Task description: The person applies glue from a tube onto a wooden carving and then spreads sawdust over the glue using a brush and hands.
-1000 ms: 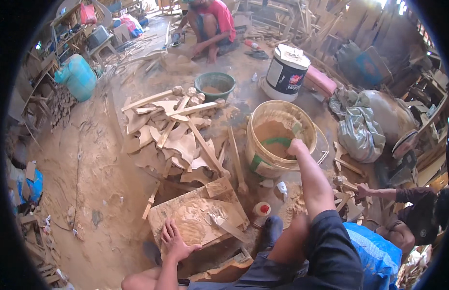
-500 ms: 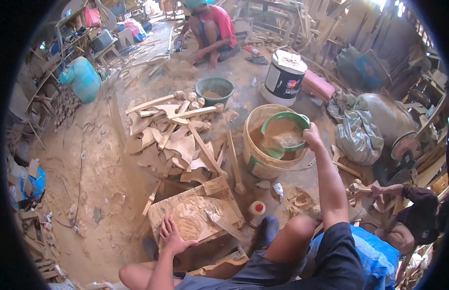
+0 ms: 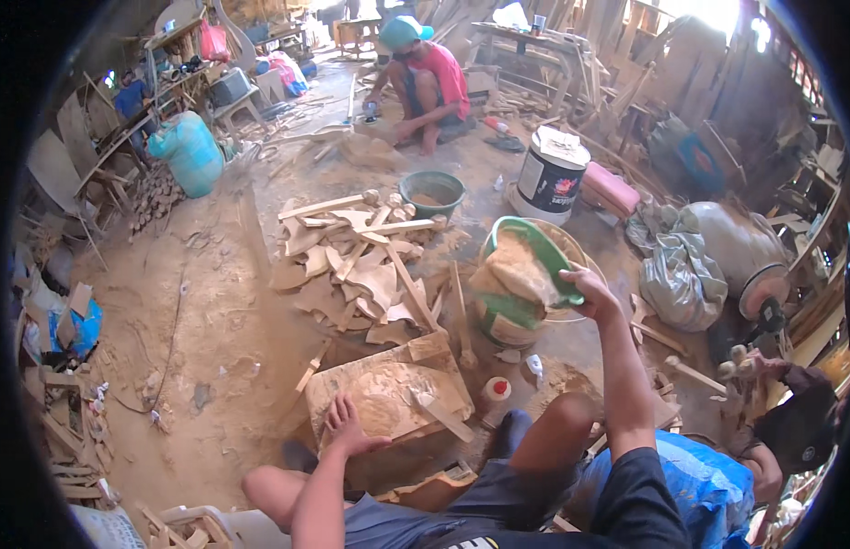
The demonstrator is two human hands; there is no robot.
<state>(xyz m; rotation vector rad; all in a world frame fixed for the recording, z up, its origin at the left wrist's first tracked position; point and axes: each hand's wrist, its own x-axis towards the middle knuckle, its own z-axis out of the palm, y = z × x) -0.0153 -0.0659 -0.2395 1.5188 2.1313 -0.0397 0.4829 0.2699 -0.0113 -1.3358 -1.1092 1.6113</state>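
My right hand (image 3: 589, 291) grips the rim of a round green plastic basin (image 3: 564, 247), fingers closed around its edge. Tan powder (image 3: 518, 270) lies in the basin, which tilts over a large pale bucket (image 3: 594, 261) and hides much of its mouth. My left hand (image 3: 353, 430) is open, with fingers spread on the near left part of a dusty wooden board (image 3: 329, 380). More powder (image 3: 379, 407) covers that board. To the right of this hand a flat blade-like strip (image 3: 441, 414) lies across the board.
Beyond the board is a pile of cut wooden pieces (image 3: 361, 274). A glue bottle with a red cap (image 3: 498, 392) and a white bottle (image 3: 534, 368) stand near my knee. A dark green basin (image 3: 432, 194) and a black-and-white pail (image 3: 548, 174) are farther off. A co-worker (image 3: 434, 87) squats at the back.
The green basin has come up and left from inside the bucket and now tilts leftward, with powder heaped in it. My left hand stays on the board. The view has shifted.
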